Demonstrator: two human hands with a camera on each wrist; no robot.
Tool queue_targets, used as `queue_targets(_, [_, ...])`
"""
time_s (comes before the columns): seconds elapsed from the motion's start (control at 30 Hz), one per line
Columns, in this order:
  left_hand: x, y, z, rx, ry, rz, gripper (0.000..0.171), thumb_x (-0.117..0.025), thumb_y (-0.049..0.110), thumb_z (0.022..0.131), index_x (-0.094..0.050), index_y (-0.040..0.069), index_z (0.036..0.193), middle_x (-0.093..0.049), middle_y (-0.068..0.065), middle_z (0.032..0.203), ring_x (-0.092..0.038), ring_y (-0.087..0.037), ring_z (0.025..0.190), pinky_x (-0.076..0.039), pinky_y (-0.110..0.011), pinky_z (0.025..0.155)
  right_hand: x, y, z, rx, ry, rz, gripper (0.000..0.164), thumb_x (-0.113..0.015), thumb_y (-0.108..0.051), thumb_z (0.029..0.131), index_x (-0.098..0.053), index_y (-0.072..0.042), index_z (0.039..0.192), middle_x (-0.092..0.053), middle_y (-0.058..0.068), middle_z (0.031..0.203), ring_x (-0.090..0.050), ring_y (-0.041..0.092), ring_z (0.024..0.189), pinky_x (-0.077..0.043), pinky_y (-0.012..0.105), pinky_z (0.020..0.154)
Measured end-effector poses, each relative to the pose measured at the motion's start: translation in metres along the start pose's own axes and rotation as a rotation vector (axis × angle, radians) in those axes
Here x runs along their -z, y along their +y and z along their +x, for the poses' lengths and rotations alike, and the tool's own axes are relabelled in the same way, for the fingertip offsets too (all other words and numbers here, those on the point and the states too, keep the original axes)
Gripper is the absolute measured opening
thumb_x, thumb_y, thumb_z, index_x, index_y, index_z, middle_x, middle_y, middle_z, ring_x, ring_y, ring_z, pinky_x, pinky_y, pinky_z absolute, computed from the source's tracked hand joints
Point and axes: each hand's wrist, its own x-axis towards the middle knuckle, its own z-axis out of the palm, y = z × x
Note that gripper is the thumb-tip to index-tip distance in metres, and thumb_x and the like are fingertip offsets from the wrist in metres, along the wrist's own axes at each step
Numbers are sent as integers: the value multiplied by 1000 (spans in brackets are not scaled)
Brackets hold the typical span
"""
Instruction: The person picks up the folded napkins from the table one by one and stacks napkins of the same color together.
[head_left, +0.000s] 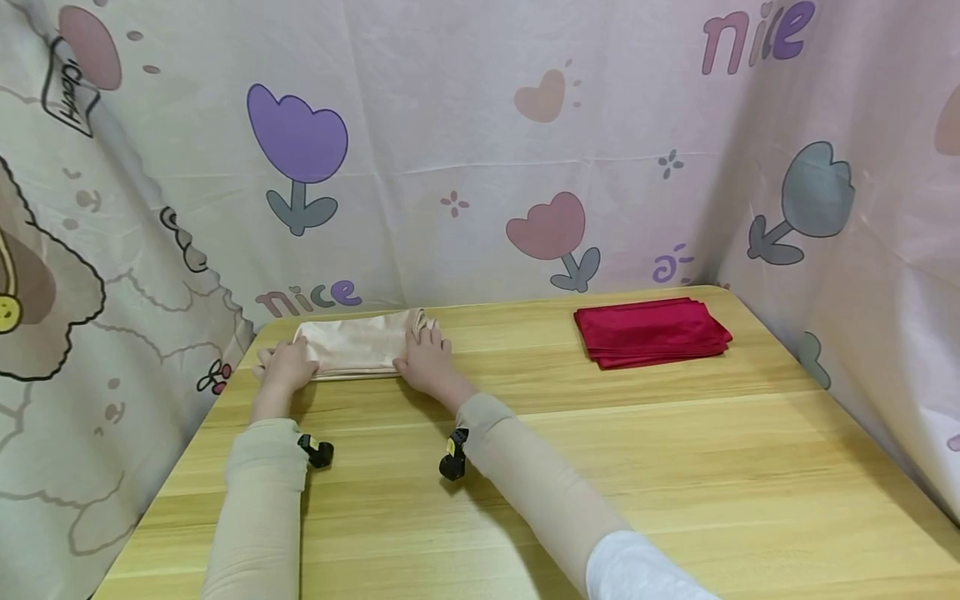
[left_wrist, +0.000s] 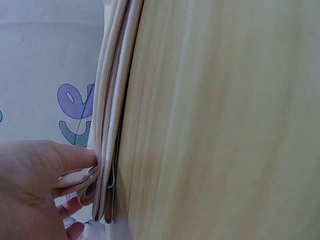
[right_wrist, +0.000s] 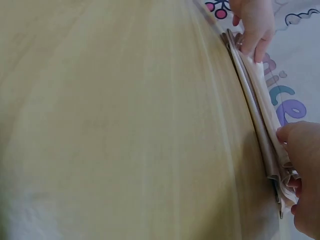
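A cream satin cloth (head_left: 356, 342), folded into a long flat stack, lies near the far left edge of the table. At its left end, my left hand (head_left: 288, 367) pinches folded layers between thumb and fingers; the left wrist view shows the thumb (left_wrist: 80, 157) on the outer layer and a loop of fabric inside the grip. My right hand (head_left: 431, 362) grips the opposite end, its fingers curling around the layers in the right wrist view. Several stacked folds (right_wrist: 255, 105) show along the near side. Part of each end is hidden by the hands.
A folded dark red cloth (head_left: 652, 332) lies at the back right of the wooden table (head_left: 675, 467). Printed curtains (head_left: 420, 125) hang behind the table and along both sides. Small black devices are strapped to both wrists.
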Motion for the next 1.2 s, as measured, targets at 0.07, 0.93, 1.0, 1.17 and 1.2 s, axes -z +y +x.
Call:
queue_targets(0.07, [0, 0, 0, 1, -9, 1, 66, -49, 23, 96, -22, -4, 151, -21, -40, 146, -11, -64, 128, -17, -74, 93, -2, -1, 0, -8, 0, -15, 67, -37, -51, 101, -21, -16, 156, -28, 13, 156, -18, 29, 149, -30, 43, 109])
queue_targets(0.93, [9, -3, -3, 93, -256, 68, 67, -34, 40, 104, -19, -5, 151, -12, -40, 152, 8, -66, 136, -4, -81, 101, -11, 7, 2, -103, -105, -4, 74, -29, -62, 99, -9, -23, 158, 2, 10, 166, 0, 27, 154, -13, 50, 122])
queue_targets(1.0, [11, -4, -4, 91, -284, 69, 70, -32, 43, 104, -16, -5, 152, -8, -38, 154, 12, -66, 137, 0, -82, 101, -11, 8, 0, -97, -89, -4, 75, -29, -62, 99, -8, -21, 158, 6, 8, 166, 4, 26, 154, -10, 50, 123])
queue_targets(1.17, [13, -6, -14, 89, -307, 53, 80, -28, 50, 103, -2, -7, 152, 7, -34, 156, 19, -61, 138, 5, -82, 102, -6, 11, -5, -75, -56, 15, 76, -31, -60, 99, -8, -18, 158, 5, 7, 166, 5, 24, 154, -8, 50, 123])
queue_targets(1.2, [13, -7, -16, 96, -305, 42, 82, -28, 52, 102, 1, -7, 152, 11, -34, 156, 21, -60, 138, 7, -81, 102, -5, 11, -6, -73, -58, 18, 75, -31, -59, 100, -8, -18, 158, 5, 7, 166, 6, 24, 154, -7, 49, 123])
